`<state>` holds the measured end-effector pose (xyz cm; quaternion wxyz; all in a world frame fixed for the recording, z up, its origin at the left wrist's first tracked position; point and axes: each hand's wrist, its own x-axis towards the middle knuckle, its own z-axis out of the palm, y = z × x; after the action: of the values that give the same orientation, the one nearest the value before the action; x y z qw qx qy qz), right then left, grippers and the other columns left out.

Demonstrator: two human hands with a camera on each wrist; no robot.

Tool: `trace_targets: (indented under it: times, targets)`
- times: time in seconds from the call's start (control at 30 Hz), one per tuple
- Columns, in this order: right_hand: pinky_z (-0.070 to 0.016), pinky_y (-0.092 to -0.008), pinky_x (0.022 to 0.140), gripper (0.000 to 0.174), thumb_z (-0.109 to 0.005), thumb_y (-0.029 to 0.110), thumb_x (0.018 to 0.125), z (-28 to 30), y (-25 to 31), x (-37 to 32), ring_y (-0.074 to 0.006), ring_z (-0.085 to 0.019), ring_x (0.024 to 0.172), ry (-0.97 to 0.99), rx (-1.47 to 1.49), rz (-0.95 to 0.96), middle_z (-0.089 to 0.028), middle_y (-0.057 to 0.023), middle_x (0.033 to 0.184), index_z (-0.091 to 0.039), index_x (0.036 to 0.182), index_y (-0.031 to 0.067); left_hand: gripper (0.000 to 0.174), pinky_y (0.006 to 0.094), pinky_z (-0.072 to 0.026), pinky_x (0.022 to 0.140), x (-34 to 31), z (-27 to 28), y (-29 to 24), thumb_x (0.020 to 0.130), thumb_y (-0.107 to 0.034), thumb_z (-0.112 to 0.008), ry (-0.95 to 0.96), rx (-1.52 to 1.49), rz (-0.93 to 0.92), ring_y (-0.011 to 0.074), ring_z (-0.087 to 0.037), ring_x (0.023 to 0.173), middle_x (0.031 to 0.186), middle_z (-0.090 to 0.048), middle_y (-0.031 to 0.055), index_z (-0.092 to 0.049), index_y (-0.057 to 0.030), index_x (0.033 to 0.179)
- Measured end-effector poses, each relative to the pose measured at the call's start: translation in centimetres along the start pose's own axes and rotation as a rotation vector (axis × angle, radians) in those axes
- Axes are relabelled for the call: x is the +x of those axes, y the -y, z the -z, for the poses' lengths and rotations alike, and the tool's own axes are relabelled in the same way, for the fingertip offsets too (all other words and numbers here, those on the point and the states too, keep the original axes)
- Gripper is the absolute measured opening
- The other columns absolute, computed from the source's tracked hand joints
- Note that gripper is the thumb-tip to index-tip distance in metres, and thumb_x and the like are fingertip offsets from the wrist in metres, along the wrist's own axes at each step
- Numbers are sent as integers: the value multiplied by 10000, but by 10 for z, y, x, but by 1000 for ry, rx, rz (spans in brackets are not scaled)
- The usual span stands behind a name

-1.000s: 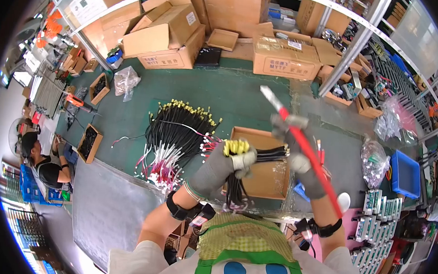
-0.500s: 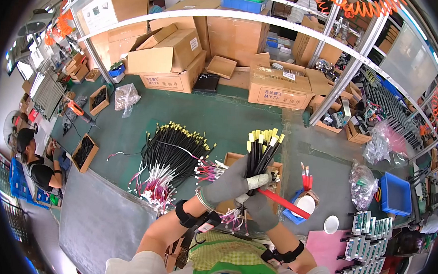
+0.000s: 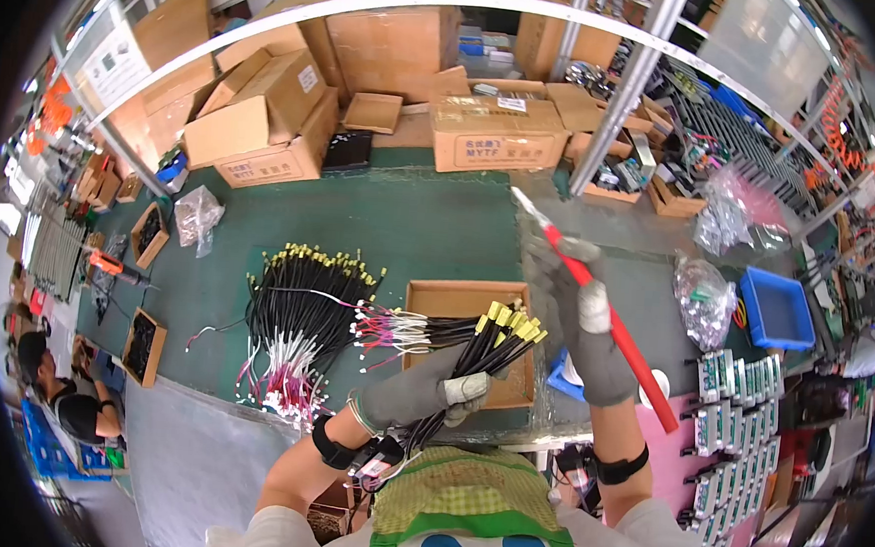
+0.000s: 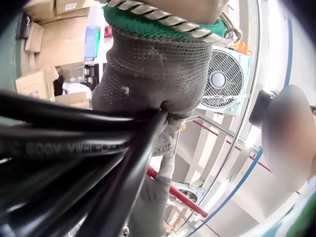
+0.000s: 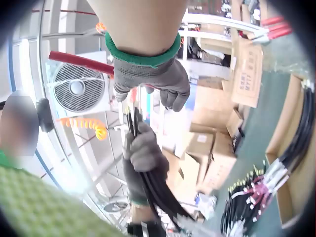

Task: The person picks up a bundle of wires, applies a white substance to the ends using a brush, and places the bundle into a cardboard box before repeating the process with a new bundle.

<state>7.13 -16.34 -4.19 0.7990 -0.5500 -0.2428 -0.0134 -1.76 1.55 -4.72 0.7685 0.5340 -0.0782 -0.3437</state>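
Note:
My gloved left hand grips a bundle of black cables, its yellow ends fanned up and to the right. Close up in the left wrist view, the cables run out from under the glove. To the right of the bundle and apart from it, my gloved right hand holds a brush with a long red handle, pale tip pointing up and left. The right wrist view shows the handle sticking out past the curled fingers. Below the hands, another cable bundle lies across a cardboard tray.
A large pile of black cables with yellow ends and white and red connectors spreads left of the tray. Cartons line the back below a metal frame. At right stand a blue bin and a plastic bag. Another person sits at left.
Half a second ago both hands met at the upright bundle. The right hand has since moved up and right with the brush, and the bundle has tipped rightward. The head view has shifted.

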Motion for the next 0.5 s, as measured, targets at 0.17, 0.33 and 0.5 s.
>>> trace_targets:
  times: [0.17,0.33,0.5]
  targets:
    - [-451,-243,669,321,-539,98,840,-12,6,-13,-120,-528,733,389,-349,15,-504,-19,936,-413,1134,76,489,197,-353,479,-2,-15,2,864,-452,-472,31,24,15,65,-418,536,723,-470,13,-436,-25,1101]
    - [-459,-266,710,321,-565,74,823,17,10,-24,-130,-533,800,2,88,-287,-514,-24,926,-423,1111,67,379,195,-351,462,-9,-12,4,901,-376,-443,-47,-64,-23,59,-431,527,705,-485,8,-477,-29,1048]
    - [-426,-248,714,386,-648,69,740,-2,26,-54,-102,-496,816,72,-413,-272,-498,-23,890,-445,1069,67,352,195,-363,476,-3,-19,5,883,-361,-489,-124,177,-57,62,-454,544,686,-489,2,-504,-27,991]
